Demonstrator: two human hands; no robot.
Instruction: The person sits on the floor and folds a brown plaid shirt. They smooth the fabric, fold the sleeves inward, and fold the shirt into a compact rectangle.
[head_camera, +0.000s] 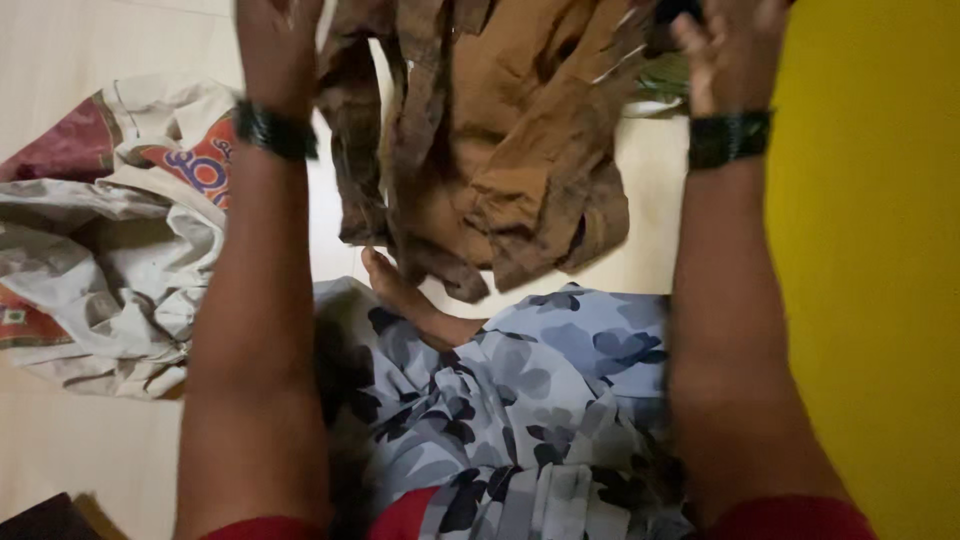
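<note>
Brown garment (490, 140) hangs lifted between left hand (275, 45) and right hand (730, 45) to open it out; finger grip unclear.

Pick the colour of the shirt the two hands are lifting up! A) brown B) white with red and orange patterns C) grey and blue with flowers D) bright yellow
A, since the left hand and the right hand are raised at the top corners of a crumpled brown shirt that hangs between them; the grey-blue flowery fabric lies over the lap, and the patterned white cloth sits on the floor to the left.
</note>
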